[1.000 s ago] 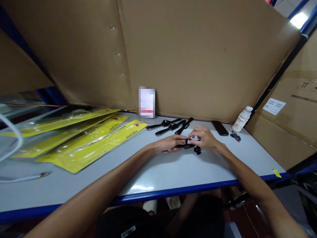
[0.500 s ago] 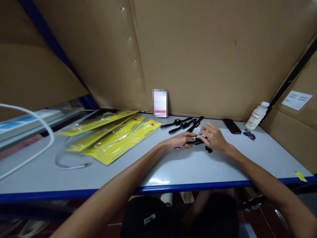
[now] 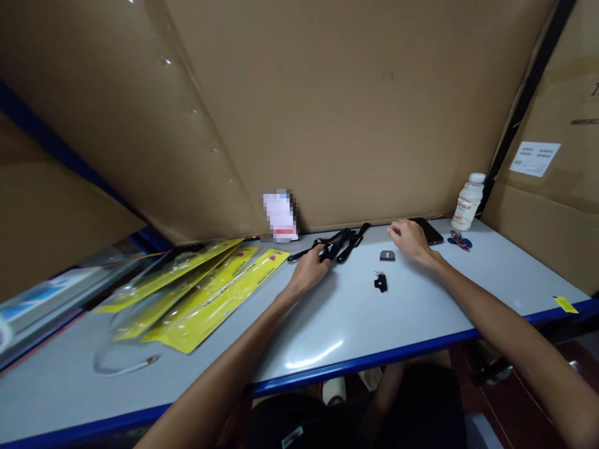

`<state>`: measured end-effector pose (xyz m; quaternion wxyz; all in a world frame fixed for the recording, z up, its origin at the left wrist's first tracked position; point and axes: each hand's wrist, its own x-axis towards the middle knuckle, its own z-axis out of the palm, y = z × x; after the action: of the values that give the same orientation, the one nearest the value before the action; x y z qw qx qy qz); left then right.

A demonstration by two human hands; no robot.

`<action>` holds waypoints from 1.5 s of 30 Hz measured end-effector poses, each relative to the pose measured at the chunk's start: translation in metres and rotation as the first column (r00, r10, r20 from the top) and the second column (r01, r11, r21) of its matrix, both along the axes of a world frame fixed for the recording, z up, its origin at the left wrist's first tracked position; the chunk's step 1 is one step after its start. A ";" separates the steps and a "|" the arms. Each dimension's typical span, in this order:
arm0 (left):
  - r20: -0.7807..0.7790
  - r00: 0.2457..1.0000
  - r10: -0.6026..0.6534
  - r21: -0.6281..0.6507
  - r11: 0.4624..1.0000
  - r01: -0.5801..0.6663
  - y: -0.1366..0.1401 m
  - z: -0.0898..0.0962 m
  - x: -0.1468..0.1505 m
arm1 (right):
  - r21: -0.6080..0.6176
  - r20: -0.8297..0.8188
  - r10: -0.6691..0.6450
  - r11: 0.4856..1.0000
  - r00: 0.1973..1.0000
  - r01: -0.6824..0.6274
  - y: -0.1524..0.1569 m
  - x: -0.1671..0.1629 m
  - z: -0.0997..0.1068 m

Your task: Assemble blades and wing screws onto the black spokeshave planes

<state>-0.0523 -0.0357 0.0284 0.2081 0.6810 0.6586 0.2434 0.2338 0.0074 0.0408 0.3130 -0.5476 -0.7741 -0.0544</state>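
Note:
At the back of the table, my left hand (image 3: 309, 272) is closed on a black spokeshave (image 3: 331, 248), seemingly its body, among the other black spokeshaves (image 3: 352, 244). Its fingertips are partly hidden by the tool. Further right, my right hand (image 3: 410, 238) hovers with curled fingers beside a black phone (image 3: 431, 231); whatever those fingers may hold is not visible. Between my hands lie a small grey slotted blade (image 3: 387, 255) and, nearer to me, a black cap piece with a screw (image 3: 380, 283).
Yellow blister packs (image 3: 213, 302) spread over the left side, near a pale cable (image 3: 126, 372). A phone with a lit screen (image 3: 281, 215) leans on the cardboard wall (image 3: 327, 125). At the back right stand a white-capped bottle (image 3: 468, 202) and a blue round item with wires (image 3: 459, 241).
My hands have parted: the left moved left and back with the spokeshave, the right moved toward the phone. The blade and cap piece now lie uncovered on the table. The view has shifted.

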 end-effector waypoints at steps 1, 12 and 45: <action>-0.055 0.998 0.009 0.007 1.000 -0.009 0.001 0.000 0.002 | -0.018 0.012 -0.009 1.000 1.000 0.009 0.001 0.000 -0.001; -0.389 0.920 0.042 0.043 0.999 -0.027 0.021 0.005 0.033 | -0.198 0.130 0.033 0.980 0.991 -0.007 -0.001 0.005 0.003; -0.704 0.700 -0.121 0.092 0.962 0.258 -0.038 0.010 0.065 | -0.342 0.231 0.043 0.939 0.972 0.040 -0.011 0.008 0.019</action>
<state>0.0124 -0.0741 0.0387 -0.0925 0.8027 0.5891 0.0081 0.2417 -0.0032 0.0601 0.1189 -0.5831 -0.8035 0.0175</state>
